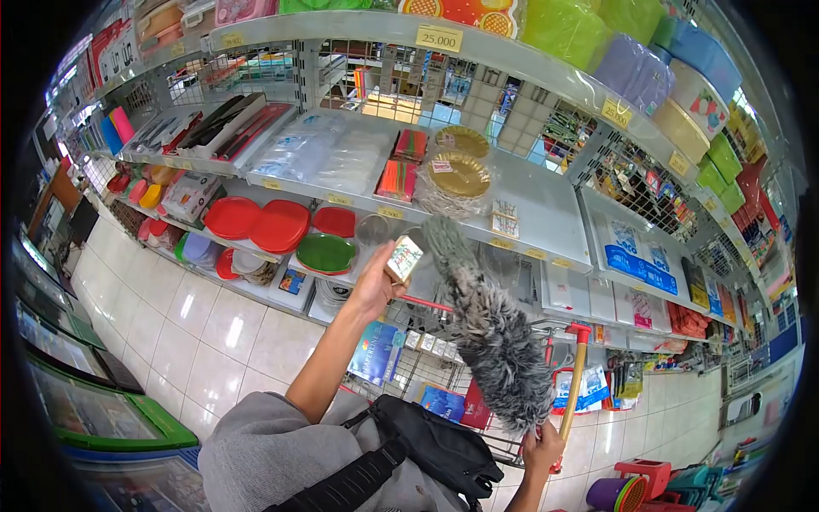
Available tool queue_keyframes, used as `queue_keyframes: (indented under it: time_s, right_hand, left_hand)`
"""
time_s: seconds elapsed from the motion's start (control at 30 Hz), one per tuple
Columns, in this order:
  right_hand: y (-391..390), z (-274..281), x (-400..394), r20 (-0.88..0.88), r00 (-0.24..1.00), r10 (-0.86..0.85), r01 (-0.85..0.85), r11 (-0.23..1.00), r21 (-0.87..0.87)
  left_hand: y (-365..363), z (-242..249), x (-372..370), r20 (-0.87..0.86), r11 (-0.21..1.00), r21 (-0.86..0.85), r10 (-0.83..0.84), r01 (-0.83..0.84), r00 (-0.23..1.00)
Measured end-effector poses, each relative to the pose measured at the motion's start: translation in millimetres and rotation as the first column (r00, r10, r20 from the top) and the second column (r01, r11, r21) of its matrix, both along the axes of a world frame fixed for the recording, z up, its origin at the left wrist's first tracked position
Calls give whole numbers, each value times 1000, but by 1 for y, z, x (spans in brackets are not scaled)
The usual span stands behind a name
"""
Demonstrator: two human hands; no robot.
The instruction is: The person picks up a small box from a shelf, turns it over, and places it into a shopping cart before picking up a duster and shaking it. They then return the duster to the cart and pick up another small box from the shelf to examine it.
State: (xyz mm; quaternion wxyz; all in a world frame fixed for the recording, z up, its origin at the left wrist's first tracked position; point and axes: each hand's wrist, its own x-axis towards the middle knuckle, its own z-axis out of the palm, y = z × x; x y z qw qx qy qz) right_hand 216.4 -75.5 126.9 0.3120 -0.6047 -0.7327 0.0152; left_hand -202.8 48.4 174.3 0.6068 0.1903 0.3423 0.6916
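My left hand (373,282) is closed around a small white box (403,258) with a printed pattern, held up in front of the shelf edge. My right hand (543,447), at the lower right, grips the handle end of a fluffy grey duster (495,346). The duster slants up and left, its tip near the middle shelf (542,200). On that shelf, right of the gold plates (459,174), stands a small stack of patterned packs (505,218). Below my hands is a shopping cart (426,375) holding boxes and packages.
Red trays (281,225) and a green tray (326,253) lie on a lower shelf. Plastic containers (563,32) fill the top shelf. A red and yellow cart handle (575,384) rises beside the duster. Stools (646,478) and baskets (616,493) stand at the lower right.
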Motion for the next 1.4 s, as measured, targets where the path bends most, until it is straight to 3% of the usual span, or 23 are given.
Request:
queue_keyframes:
  time_s: [0.03,0.2,0.27,0.33,0.43,0.83,0.93,1.03,1.17,1.23,1.33,1.4]
  right_hand:
    - [0,-3,-2,-114,994,3,-3,1000,-3]
    - [-10,-14,1,-174,984,-35,24,998,-65]
    - [-12,-17,3,-162,987,5,-14,999,-53]
    - [-12,-16,3,-144,988,45,-52,998,-42]
    - [-12,-14,-1,-53,998,26,-30,997,-70]
    - [0,1,2,-42,994,103,-105,993,-48]
    - [2,0,5,11,996,93,-93,995,-23]
    - [3,1,10,56,992,116,-113,992,-55]
    - [3,-1,9,23,994,109,-108,993,-49]
    - [4,-4,9,7,996,89,-88,994,-61]
    - [5,-3,3,-7,993,114,-114,992,-47]
    - [5,0,-2,-7,996,88,-88,995,-46]
  left_hand:
    - [1,-4,-2,-35,1000,19,16,-15,999]
    - [2,-3,0,23,990,-101,102,-99,995]
    - [6,-14,-3,28,984,-122,131,-127,991]
    - [11,-29,-7,-130,967,-201,131,-155,983]
    - [11,-38,-11,-222,975,-194,65,-109,973]
    - [13,-34,-10,-228,968,-194,113,-159,967]
    - [12,-36,-16,-263,979,-189,21,-73,964]
    - [10,-27,-6,-246,969,-204,89,-141,965]
    - [11,-42,-15,-282,969,-229,22,-89,959]
    - [12,-48,-18,-227,992,-108,-93,70,969]
    - [9,-39,-16,-167,991,-29,-136,133,977]
    - [9,-28,-5,-175,994,-99,-67,51,982]
